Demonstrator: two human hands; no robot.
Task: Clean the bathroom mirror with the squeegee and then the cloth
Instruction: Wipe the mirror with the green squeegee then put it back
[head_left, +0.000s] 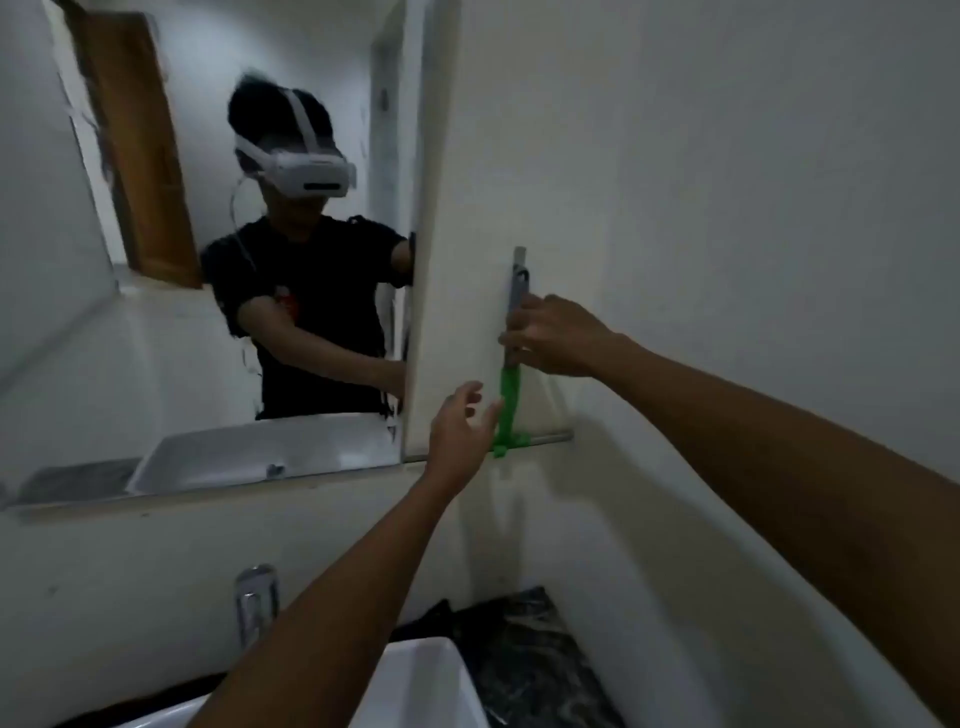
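White basin (431, 675) nearest. My left hand (457, 426) fingers spread, holding nothing, beside green squeegee (510, 400) hanging on wall right of mirror (208, 260). My right hand (550, 338) fingers curled round grey handle. Light, rigid plastic; grip mid-handle.

Dim and grey throughout, softly blurred, with no glare anywhere; faint shadows on the wall (727, 156) beside the squeegee (510, 395); smeared outlines in the mirror (156, 364); bowed, wide-angle lines toward every edge of the view
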